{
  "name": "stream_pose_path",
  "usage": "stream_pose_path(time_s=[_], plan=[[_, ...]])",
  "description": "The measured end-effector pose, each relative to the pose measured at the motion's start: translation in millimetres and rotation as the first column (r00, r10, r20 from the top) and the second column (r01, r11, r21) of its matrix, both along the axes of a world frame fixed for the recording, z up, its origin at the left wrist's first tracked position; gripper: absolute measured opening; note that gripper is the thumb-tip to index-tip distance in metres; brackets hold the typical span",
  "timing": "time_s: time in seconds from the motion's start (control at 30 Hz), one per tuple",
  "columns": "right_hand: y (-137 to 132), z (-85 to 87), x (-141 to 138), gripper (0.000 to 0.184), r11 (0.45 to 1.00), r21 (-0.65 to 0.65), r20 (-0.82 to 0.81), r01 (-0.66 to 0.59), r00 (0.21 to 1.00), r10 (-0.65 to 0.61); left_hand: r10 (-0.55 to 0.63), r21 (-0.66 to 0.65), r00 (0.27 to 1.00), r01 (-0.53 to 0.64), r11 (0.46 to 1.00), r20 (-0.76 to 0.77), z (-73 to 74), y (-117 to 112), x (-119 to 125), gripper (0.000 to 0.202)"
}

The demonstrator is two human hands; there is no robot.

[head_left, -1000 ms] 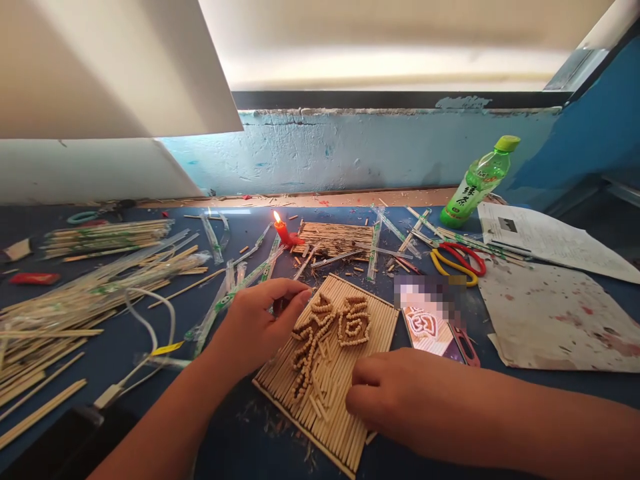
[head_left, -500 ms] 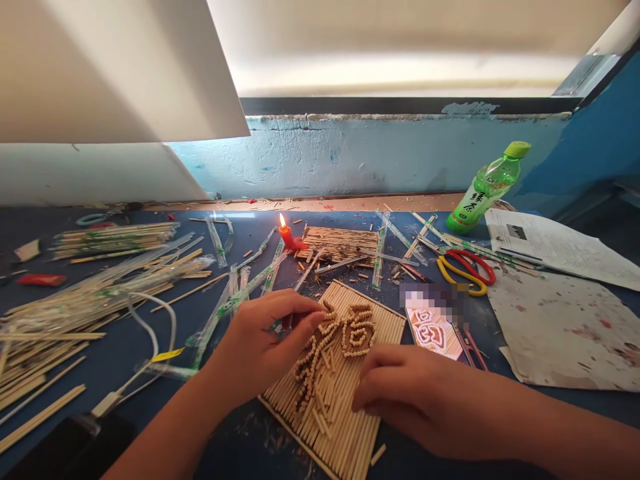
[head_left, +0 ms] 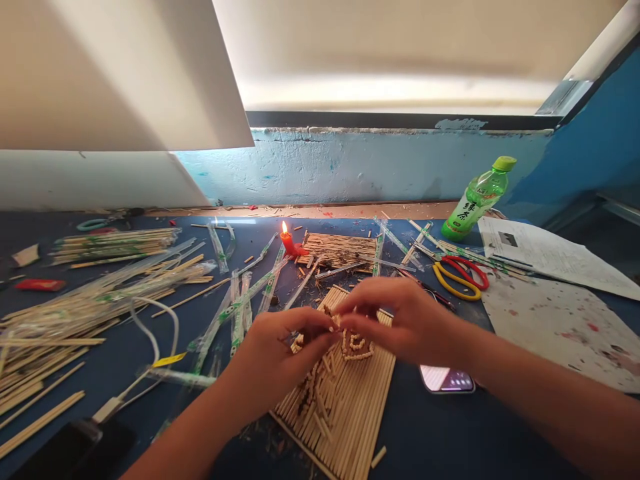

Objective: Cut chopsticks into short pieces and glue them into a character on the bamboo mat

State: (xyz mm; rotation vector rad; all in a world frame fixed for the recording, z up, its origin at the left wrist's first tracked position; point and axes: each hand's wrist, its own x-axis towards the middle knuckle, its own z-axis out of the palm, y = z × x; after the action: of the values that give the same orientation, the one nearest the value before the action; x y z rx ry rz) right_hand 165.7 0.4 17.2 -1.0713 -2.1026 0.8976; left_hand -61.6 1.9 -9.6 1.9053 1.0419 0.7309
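Note:
Below me a panel of bamboo sticks (head_left: 367,407) lies at an angle on the blue table. Raised figures made of small beige pieces (head_left: 357,345) stand on it, partly covered by my hands. Short cut sticks (head_left: 324,407) are scattered over its lower middle. Over the panel's upper part, my left hand (head_left: 295,350) has thumb and forefinger pinched together. Its fingertips meet those of my right hand (head_left: 383,310), which is also pinched. Something small and pale shows between them, too little to name. The phone (head_left: 447,380) with a lit screen is partly hidden by my right forearm.
A lit red candle (head_left: 287,241) burns behind the panel, beside a second stick panel (head_left: 340,248). Red-and-yellow-handled scissors (head_left: 460,277), a green tea bottle (head_left: 475,200) and papers (head_left: 560,323) are on the right. Stick bundles (head_left: 115,247), wrappers and a white cable (head_left: 167,327) spread left.
My right hand has moved up and left from the panel's right side to meet my left fingertips. My left hand has shifted slightly right. The view has tilted a little.

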Motion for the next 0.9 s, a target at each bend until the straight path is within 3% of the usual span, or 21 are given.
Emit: stream_pose_path(time_s=[0.07, 0.1, 0.13, 0.27, 0.4, 0.6, 0.9], plan=[[28.2, -5.1, 17.0, 0.020, 0.985, 0.148, 0.232, 0.084, 0.966, -0.117, 0.073, -0.018, 0.997, -0.073, 0.997, 0.010, -2.3, 3.5, -1.9, 0.010], [41.8, -10.6, 27.1, 0.019, 0.966, 0.221, 0.355, 0.134, 0.911, -0.207, 0.103, -0.034, 0.994, -0.102, 0.994, 0.023, -3.3, 5.2, -2.7, 0.011], [53.9, -17.8, 37.3, 0.019, 0.955, 0.243, 0.396, 0.167, 0.882, -0.255, 0.127, -0.051, 0.991, -0.125, 0.991, 0.035, -4.1, 6.8, -3.3, 0.013], [78.2, -49.4, 67.3, 0.025, 0.942, 0.261, 0.461, 0.211, 0.830, -0.313, 0.176, -0.108, 0.983, -0.169, 0.980, 0.055, -3.9, 10.8, -3.7, 0.015], [78.3, -64.5, 73.3, 0.026, 0.935, 0.274, 0.464, 0.225, 0.821, -0.333, 0.163, -0.132, 0.984, -0.153, 0.979, 0.076, -2.2, 9.6, -2.2, 0.019], [81.5, -63.0, 72.8, 0.028, 0.901, 0.322, 0.375, 0.292, 0.834, -0.405, 0.152, -0.092, 0.988, -0.149, 0.984, 0.023, -2.7, 7.7, -3.1, 0.017], [82.5, -40.7, 74.7, 0.029, 0.868, 0.301, 0.220, 0.395, 0.856, -0.467, 0.189, -0.081, 0.981, -0.185, 0.979, 0.039, -2.7, 7.3, -5.8, 0.016]])
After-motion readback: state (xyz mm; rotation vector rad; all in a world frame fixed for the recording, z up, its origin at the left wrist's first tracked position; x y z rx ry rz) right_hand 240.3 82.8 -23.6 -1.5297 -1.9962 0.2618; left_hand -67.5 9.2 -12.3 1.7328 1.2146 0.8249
